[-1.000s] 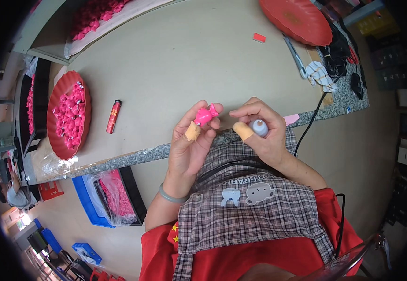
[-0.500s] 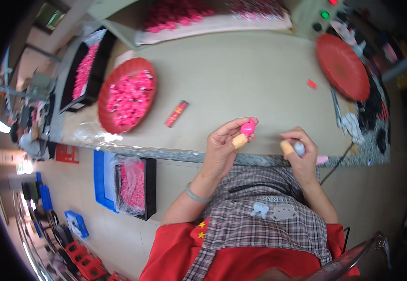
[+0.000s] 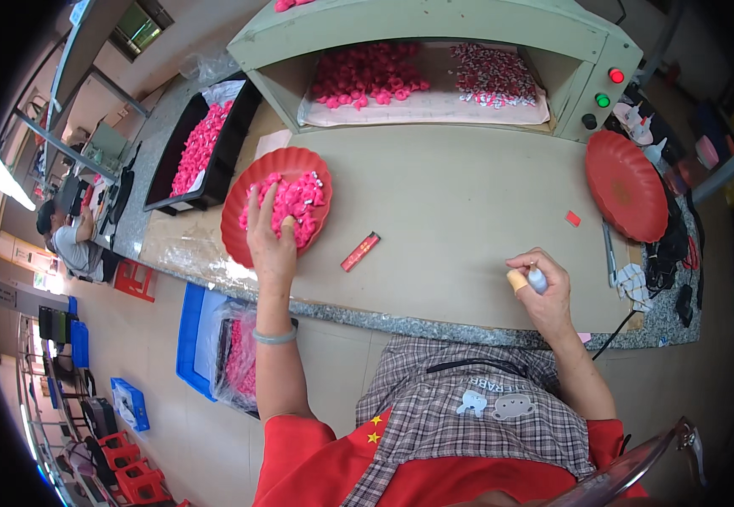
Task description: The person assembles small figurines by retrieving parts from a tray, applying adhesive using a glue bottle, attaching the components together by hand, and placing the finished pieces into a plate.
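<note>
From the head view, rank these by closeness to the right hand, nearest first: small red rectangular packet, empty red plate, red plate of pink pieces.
From the right hand:
1. Empty red plate, up on its right side.
2. Small red rectangular packet, mid-table to its left.
3. Red plate of pink pieces, far left, under the left hand.

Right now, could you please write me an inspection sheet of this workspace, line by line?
Surface: tan worktable with a speckled stone front edge.
Job's things: red dish filled with small pink pieces; small white bottle.
Clutter: empty red dish; small red flat pack; red scrap; black tray of pink pieces; green cabinet with pink pieces inside.
Grippers: left hand rests open on the pink pieces in the dish; right hand closed around the white bottle, a bandage on the thumb.
Cables: black cable hangs off the table's right front corner.
Surroundings: blue crates on the floor; another person seated far left.
</note>
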A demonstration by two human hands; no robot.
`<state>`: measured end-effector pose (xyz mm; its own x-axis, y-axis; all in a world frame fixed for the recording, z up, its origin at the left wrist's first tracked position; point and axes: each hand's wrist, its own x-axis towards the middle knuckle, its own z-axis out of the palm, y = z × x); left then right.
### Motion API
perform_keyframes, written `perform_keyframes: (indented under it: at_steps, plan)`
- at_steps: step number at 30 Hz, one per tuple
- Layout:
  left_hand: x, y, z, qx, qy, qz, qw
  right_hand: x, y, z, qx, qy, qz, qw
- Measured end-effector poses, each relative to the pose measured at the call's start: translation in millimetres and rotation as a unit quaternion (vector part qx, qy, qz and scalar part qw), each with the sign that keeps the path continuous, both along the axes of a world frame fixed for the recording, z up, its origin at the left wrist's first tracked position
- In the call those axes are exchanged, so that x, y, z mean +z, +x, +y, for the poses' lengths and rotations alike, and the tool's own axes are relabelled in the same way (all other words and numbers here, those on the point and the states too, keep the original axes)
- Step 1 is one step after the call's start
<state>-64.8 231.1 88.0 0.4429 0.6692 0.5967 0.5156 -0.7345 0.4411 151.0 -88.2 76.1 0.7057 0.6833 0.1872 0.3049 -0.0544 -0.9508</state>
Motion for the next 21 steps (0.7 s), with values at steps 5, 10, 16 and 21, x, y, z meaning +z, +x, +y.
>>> perform_keyframes:
  at_steps: [5, 10, 16, 21]
  plan:
    - [10.2, 24.0, -1.9, -0.058, -0.004, -0.021, 0.998, 3.4, 17.2, 22.8, 0.041, -0.023, -0.042, 0.998]
    - [17.0, 100.6, -5.7, -0.214, -0.042, 0.054, 0.974, -12.8, 38.9, 58.9, 0.047, -0.03, -0.053, 0.997]
    - [-5.6, 207.1, 47.1, -0.292, 0.003, 0.106, 0.951, -35.7, 51.6, 69.8, 0.048, -0.008, -0.067, 0.997]
    - [-25.5, 289.6, 76.7, -0.276, 0.103, 0.084, 0.952, -38.1, 59.9, 70.6, 0.065, -0.046, -0.074, 0.994]
